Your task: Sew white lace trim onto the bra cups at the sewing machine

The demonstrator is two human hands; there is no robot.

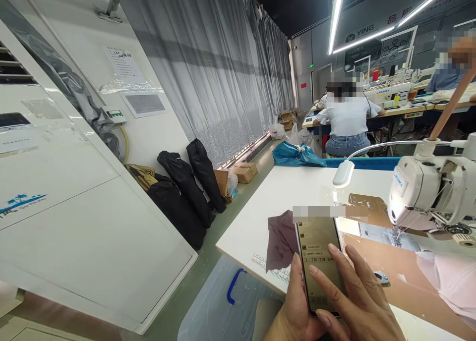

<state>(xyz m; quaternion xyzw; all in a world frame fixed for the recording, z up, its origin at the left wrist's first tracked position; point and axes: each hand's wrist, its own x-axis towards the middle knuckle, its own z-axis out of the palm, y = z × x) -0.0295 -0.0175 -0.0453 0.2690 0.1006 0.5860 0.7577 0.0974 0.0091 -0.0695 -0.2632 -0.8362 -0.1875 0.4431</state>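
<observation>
My left hand [293, 311] is wrapped round a smartphone [320, 234], its thumb along the phone's left edge. The lit screen shows lines of text too small to read. Over the screen is my right hand [366, 301], its fingers stretched out and apart; whether a fingertip presses the glass I cannot tell. Just left of the phone, a piece of dark plum fabric [280, 239] lies on the white table [256, 207]. Right of my right hand are a small grey metal piece [382, 278], partly hidden, and pale pink fabric [451, 281].
A sewing machine [412, 187] and a lamp [344, 173] stand at the right. Below the table edge is a clear plastic bin [208, 301]. Black wrapped bundles [178, 202] lean against a white cabinet [85, 222]. A person [345, 115] sits ahead beyond a blue bag [297, 154].
</observation>
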